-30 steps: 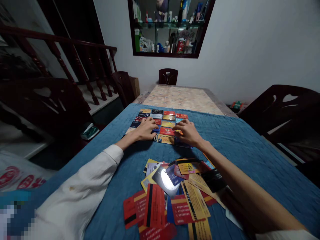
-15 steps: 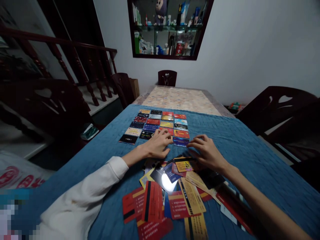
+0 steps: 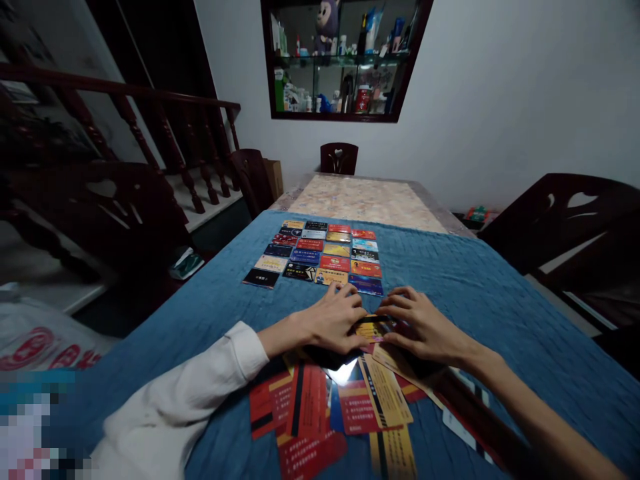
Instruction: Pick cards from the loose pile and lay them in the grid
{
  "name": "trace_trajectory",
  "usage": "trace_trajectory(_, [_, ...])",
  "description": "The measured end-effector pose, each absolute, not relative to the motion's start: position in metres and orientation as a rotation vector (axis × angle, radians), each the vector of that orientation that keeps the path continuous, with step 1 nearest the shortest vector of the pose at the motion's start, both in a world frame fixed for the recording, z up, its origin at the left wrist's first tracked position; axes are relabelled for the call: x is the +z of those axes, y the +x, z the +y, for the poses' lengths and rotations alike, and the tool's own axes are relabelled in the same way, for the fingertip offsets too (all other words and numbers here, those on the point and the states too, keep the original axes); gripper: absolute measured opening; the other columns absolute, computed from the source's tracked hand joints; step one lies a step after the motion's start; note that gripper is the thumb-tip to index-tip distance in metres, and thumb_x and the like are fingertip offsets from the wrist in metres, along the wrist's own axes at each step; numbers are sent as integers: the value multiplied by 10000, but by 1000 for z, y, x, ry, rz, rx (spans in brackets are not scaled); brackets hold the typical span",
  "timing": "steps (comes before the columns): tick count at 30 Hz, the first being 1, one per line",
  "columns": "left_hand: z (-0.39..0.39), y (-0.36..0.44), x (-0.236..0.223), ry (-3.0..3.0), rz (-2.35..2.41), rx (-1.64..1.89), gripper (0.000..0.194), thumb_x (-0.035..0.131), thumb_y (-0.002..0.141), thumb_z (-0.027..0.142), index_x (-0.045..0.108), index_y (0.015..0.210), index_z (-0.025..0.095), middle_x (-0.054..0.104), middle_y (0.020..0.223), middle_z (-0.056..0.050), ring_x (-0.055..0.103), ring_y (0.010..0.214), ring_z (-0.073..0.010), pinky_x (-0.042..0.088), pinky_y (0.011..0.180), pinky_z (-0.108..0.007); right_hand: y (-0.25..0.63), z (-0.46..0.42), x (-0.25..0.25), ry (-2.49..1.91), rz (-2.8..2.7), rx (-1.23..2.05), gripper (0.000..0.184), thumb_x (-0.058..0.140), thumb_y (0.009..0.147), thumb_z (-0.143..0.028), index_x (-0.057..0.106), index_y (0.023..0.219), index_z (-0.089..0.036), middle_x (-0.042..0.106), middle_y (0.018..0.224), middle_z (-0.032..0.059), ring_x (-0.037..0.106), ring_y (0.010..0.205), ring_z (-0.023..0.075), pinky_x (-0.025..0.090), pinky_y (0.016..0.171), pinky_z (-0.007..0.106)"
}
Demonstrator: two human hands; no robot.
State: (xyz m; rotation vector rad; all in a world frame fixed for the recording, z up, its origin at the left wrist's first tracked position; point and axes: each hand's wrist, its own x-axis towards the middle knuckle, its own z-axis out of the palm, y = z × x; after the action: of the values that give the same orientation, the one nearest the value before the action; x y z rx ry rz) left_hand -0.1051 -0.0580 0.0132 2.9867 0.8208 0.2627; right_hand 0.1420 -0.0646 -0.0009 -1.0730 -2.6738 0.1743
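Note:
My left hand (image 3: 333,321) is over the upper part of a loose pile of plastic cards, fingers apart and curved, with nothing visible in it. Its fingertips are close to the left edge of a yellow card (image 3: 370,331) with a dark stripe. At that card's right edge is my right hand (image 3: 427,328), also with bent, spread fingers; whether it touches the card I cannot tell. Nearer to me lie red cards (image 3: 307,400) and gold cards (image 3: 383,390), some overlapping. Beyond my hands, several cards are laid out in columns, with a blue card (image 3: 366,285) nearest my fingers.
A blue cloth (image 3: 210,333) covers the near part of the table, with a patterned top (image 3: 365,197) beyond it. Dark chairs stand around the table. A wooden railing (image 3: 150,100) is at left, and a glass-shelved cabinet (image 3: 340,60) is set in the far wall.
My left hand has moved right and toward me, from the laid-out cards to the pile, uncovering the lower cards of the columns. My right hand has come slightly nearer to me.

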Motion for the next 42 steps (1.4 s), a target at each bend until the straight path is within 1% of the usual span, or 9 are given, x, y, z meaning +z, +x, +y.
trace_trajectory(3, [-57,-106,11,2969,813,228,407,631,889,494,677,1102,150,636,1093,-124,498,1137,-317,391,984,-514,142,-64,-1,-1080,-2702,208,376,640,887,-462,683,1189,-242,685,1160,118,496,1162,336,422,940,540])
trace_trajectory(9, [-56,-105,8,2976,769,249,328,601,908,439,677,1037,147,649,1044,-112,490,1125,-305,377,995,-492,143,-63,-2,-1115,-2737,245,403,662,863,-437,680,1209,-230,685,1153,123,492,1167,338,423,939,533])
trace_trajectory(13, [-57,-104,7,2976,769,231,267,593,908,383,672,986,140,634,1057,-116,491,1116,-293,393,974,-472,145,-62,-4,-1133,-2756,264,417,660,861,-418,673,1240,-246,678,1133,121,498,1140,333,432,925,522])
trace_trajectory(18, [-57,-101,0,2968,759,280,282,584,918,404,672,1006,150,614,1094,-118,499,1099,-284,404,952,-460,146,-61,-3,-1149,-2775,287,426,651,866,-448,684,1238,-243,671,1119,131,503,1103,328,433,914,529])
trace_trajectory(24, [-56,-100,-3,3003,718,272,256,584,923,372,677,988,142,639,1054,-110,510,1076,-279,400,935,-454,147,-61,1,-1124,-2788,315,381,620,886,-430,708,1194,-225,678,1098,133,526,1053,305,443,896,498])
trace_trajectory(29, [-54,-101,-1,2978,688,296,230,579,937,351,695,956,154,673,998,-91,514,1072,-262,393,926,-416,147,-60,6,-1084,-2800,338,349,591,913,-438,728,1127,-199,697,1002,121,550,995,283,446,875,457])
trace_trajectory(32, [-53,-102,-1,2944,682,328,222,569,943,335,707,940,162,689,987,-91,530,1055,-248,391,910,-396,147,-61,10,-1091,-2797,371,347,579,922,-444,732,1101,-190,705,947,112,555,962,280,445,864,457])
trace_trajectory(36, [-51,-103,1,2900,693,332,204,571,944,307,718,914,169,714,956,-77,554,1036,-233,385,902,-382,148,-62,15,-1069,-2766,466,360,548,942,-466,733,1091,-194,721,970,110,560,977,275,440,885,454])
trace_trajectory(42, [-42,-105,2,2801,731,380,228,528,953,235,736,872,185,726,894,-51,598,963,-198,397,898,-344,152,-57,12,-1062,-2671,552,415,419,1003,-472,723,1098,-205,719,990,98,574,982,252,446,887,427])
